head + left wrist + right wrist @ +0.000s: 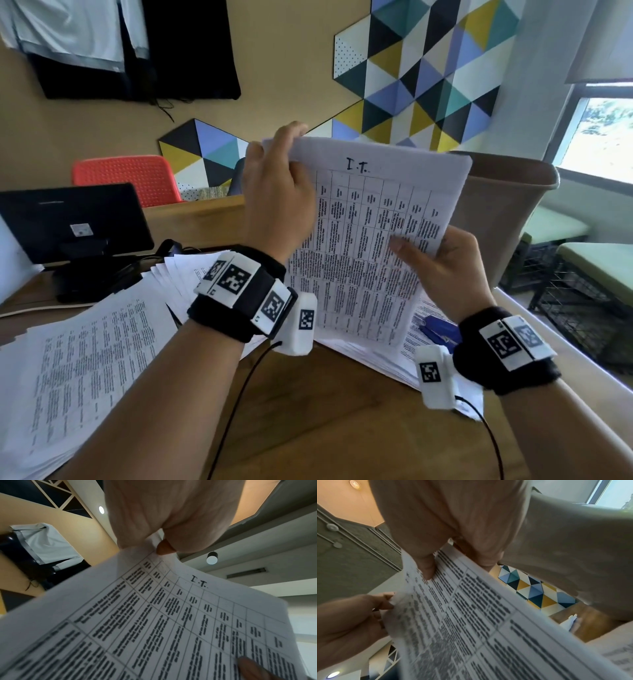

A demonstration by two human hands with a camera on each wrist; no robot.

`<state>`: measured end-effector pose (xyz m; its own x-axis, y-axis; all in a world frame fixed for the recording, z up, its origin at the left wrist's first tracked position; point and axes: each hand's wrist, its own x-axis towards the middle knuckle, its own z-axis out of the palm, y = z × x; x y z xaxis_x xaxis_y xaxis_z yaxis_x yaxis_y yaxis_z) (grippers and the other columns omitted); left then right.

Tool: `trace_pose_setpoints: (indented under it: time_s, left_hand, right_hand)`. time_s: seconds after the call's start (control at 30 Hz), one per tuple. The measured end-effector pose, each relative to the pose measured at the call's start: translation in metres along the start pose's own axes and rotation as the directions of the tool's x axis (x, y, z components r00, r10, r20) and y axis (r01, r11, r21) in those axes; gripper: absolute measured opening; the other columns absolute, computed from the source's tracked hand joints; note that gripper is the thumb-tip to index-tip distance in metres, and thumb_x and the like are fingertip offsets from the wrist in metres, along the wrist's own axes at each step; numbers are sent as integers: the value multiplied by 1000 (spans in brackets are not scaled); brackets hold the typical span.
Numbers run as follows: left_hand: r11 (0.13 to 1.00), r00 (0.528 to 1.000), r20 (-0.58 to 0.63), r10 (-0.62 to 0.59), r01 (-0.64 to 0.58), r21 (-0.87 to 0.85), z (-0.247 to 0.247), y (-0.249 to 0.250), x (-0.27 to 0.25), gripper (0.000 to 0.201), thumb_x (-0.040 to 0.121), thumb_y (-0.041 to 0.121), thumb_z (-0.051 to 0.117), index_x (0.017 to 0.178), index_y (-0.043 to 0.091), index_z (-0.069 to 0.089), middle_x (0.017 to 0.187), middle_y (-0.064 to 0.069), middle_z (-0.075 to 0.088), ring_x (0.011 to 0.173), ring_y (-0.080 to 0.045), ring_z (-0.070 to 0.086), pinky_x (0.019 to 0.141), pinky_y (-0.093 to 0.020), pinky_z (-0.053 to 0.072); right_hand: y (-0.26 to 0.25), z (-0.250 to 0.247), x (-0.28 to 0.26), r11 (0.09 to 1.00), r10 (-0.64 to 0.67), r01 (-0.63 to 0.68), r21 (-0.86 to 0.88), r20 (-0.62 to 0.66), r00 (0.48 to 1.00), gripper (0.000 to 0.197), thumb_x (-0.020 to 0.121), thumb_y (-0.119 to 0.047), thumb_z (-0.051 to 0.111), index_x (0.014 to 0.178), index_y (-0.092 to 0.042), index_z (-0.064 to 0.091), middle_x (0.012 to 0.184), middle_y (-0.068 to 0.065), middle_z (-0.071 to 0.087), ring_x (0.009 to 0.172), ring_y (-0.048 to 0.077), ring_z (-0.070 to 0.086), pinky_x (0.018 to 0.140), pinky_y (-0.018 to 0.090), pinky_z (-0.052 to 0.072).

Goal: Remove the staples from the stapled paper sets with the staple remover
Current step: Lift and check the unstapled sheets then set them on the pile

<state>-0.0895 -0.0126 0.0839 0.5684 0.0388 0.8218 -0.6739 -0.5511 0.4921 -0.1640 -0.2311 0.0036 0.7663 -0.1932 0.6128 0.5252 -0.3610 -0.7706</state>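
Note:
A stapled paper set (370, 240) with a printed table and "I.T." handwritten at its top is held up above the desk, tilted toward me. My left hand (277, 192) pinches its top left corner, thumb and fingers closed on the sheets (154, 615). My right hand (442, 267) grips its right edge lower down, thumb (428, 568) lying on the printed face (471, 615). The blue staple remover (440, 330) lies on papers on the desk, below the raised set and just left of my right wrist; neither hand touches it. No staple can be made out.
A thick paper stack (85, 342) lies at the left, with fanned sheets (178, 274) behind it. More papers (376, 356) lie under the remover. A dark monitor (68, 219) stands at the back left, a brown bin (503, 212) at the right. Bare wooden desk (325, 411) lies in front.

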Motion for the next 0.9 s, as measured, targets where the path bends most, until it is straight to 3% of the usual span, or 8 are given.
trace_pose_setpoints:
  time_s: [0.1,0.37,0.5,0.6,0.67,0.73,0.83,0.9]
  left_hand:
    - [999,998,40,-50,50,0,3,-2,-6,44,99,5,41,137,20,58,114,-6,44,107,-20,46,82,-19,27]
    - [1000,1000,-29,-13,13,25,-4,-2,10,43,99,2,39,134,15,61,114,-7,44,100,-13,41,81,-13,26]
    - [990,988,100,-113,104,98,1,-10,9,41,101,4,38,133,13,62,117,-9,51,107,-19,45,83,-16,26]
    - [983,965,203,-163,140,122,2,-19,17,33,96,3,40,106,-1,71,104,-17,67,95,-22,54,78,-32,40]
    - [970,934,282,-222,183,157,4,-28,21,30,96,3,42,99,-4,72,96,-17,68,85,-23,54,75,-41,49]
    - [949,881,365,-300,238,206,11,-41,13,30,96,3,46,108,3,74,108,-14,72,94,-26,62,84,-40,53]
    - [905,758,496,-423,327,272,25,-70,-21,36,90,-4,46,105,10,76,106,-6,71,100,-27,64,85,-30,50]
    - [875,683,547,-484,361,323,34,-88,-51,36,86,-4,45,97,14,74,100,-7,67,97,-29,63,84,-29,47]
  right_hand:
    - [-1,6,2,997,-4,4,-72,6,1000,15,94,-21,76,102,-34,76,101,-20,79,92,6,77,78,28,62]
    - [-15,5,13,992,-90,85,-89,-45,995,12,98,-24,72,90,-33,71,80,-21,75,66,0,63,59,17,52]
    - [-8,6,7,994,83,-82,-69,8,997,7,98,-23,71,97,-30,75,93,-12,79,82,1,73,73,22,56]
    - [-10,3,9,965,244,-239,-104,42,969,10,99,-26,70,93,-29,77,90,-12,81,82,8,77,78,35,62]
    - [-7,1,10,941,328,-316,-119,98,940,11,100,-29,69,96,-24,78,92,-7,82,85,19,79,83,46,64]
    - [0,2,8,920,385,-366,-143,143,912,11,100,-29,70,99,-22,78,93,-4,82,87,22,79,86,50,63]
    - [26,0,0,864,443,-365,-348,179,878,7,95,-34,75,96,-29,78,92,-8,81,90,16,77,86,37,59]
    - [54,-9,-1,678,498,-327,-659,85,863,33,84,-56,76,99,-27,77,100,-5,76,95,20,69,82,30,48]
